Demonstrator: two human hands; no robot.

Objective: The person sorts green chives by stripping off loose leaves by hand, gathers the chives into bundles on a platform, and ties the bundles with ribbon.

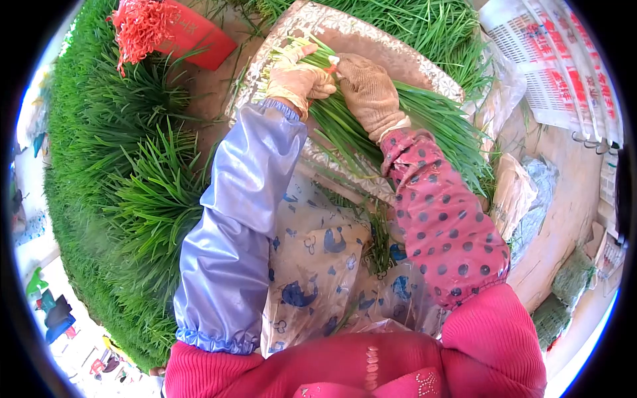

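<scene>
A bunch of garlic chives [428, 113] lies across a patterned, cushion-like board [371, 33], its pale stem ends toward the left. My left hand [295, 79], in a pale thin glove, is closed around the bunch near those stem ends. Over the top of the bunch sits my right hand [366, 89] in a brown knit glove, its fingers pinched at a red tie [331, 68] around the stems. The tie's ends are partly hidden by the fingers.
Tall stacks of chives [99, 179] fill the left side, with more chives [424, 26] behind the board. A red container [202, 40] holds red ties [142, 30]. Clear plastic with blue prints [312, 285] covers my lap. Printed bags [544, 60] hang or lie at right.
</scene>
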